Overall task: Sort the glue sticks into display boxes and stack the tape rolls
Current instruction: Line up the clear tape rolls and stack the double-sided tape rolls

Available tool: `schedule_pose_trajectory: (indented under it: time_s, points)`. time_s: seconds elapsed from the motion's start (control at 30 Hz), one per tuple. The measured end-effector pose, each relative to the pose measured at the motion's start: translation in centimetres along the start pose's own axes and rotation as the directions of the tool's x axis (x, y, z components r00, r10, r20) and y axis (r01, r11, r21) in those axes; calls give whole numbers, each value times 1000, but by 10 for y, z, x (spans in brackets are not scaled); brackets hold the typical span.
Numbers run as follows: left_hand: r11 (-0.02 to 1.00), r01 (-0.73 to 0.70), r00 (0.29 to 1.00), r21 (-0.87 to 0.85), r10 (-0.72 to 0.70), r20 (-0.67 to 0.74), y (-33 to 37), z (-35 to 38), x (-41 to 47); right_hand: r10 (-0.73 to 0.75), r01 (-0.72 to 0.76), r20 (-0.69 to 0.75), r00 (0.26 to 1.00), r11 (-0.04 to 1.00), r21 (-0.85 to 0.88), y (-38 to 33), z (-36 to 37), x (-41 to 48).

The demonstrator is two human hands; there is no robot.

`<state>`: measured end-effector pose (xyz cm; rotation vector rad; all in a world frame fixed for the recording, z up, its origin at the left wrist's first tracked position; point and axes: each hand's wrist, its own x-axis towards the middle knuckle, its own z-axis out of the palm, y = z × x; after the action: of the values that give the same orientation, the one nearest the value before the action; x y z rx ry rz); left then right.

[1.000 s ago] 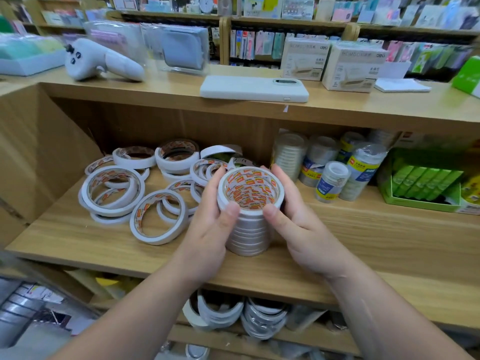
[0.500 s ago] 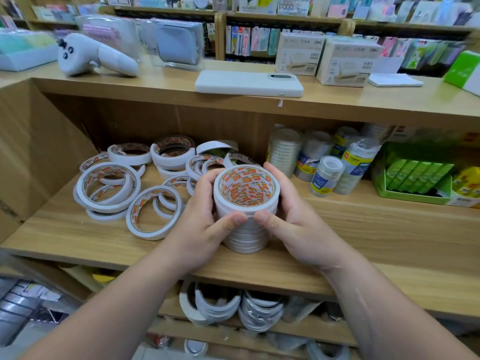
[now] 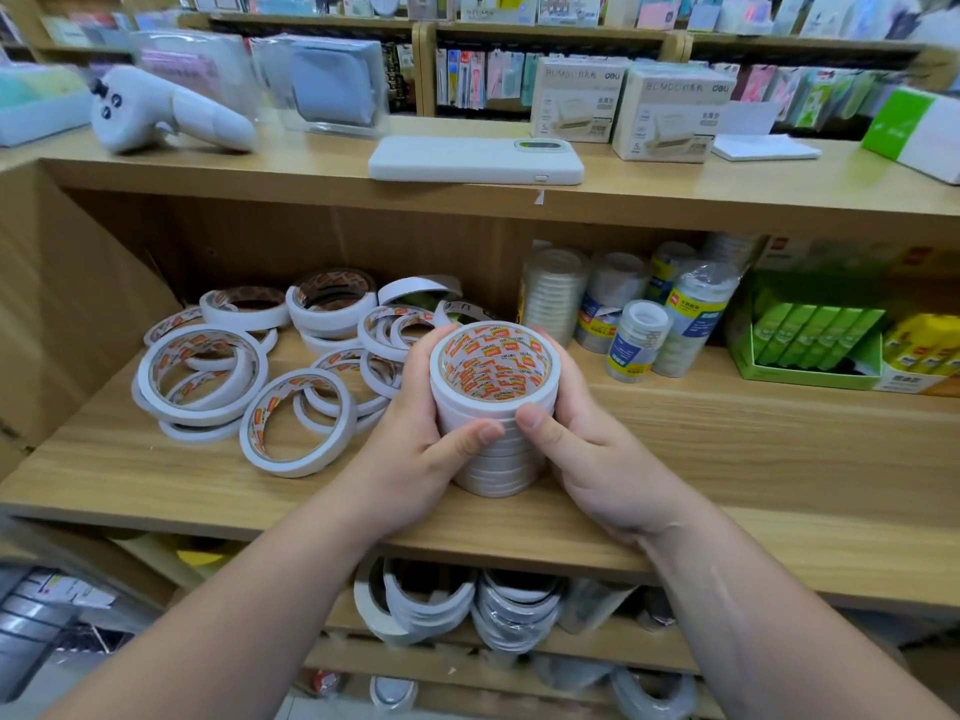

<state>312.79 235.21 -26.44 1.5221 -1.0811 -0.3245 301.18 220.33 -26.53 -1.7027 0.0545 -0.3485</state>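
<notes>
Tape stack [image 3: 493, 439], light but prone to shearing apart, stands on the shelf [image 3: 727, 459], clasped round its sides by left hand [image 3: 415, 459] and right hand [image 3: 597, 459].

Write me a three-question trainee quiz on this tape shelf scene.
1. True or false: the left hand and right hand both grip the tape stack.
2. Where do the loose tape rolls lie? A. left of the stack B. right of it C. on the upper shelf
3. What flat white thing lies on the upper shelf above the stack?
Key: 1 true; 2 A; 3 the phone.
</notes>
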Motion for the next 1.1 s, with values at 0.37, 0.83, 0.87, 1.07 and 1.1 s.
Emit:
schedule_pose_trajectory:
  time_s: [0.37, 0.83, 0.87, 1.07, 1.1]
  points:
    - [973, 142, 976, -182, -169, -138, 11, 13, -6, 30, 13, -197, 980, 977, 213, 5, 6, -4]
    - [944, 107, 986, -312, -141, -89, 18, 68, 29, 61, 29, -301, 952, 958, 285, -4, -31, -12]
    - [941, 121, 987, -315, -149, -64, 18, 76, 35, 61, 40, -337, 940, 957, 287, -7, -38, -15]
    - [975, 155, 987, -160, -159, -12, 25, 79, 45, 31, 44, -486, 873, 989, 142, -11, -48, -28]
    - [984, 138, 989, -110, -143, -38, 25, 71, 41, 3, 44, -534, 845, 996, 76, -10, -45, -30]
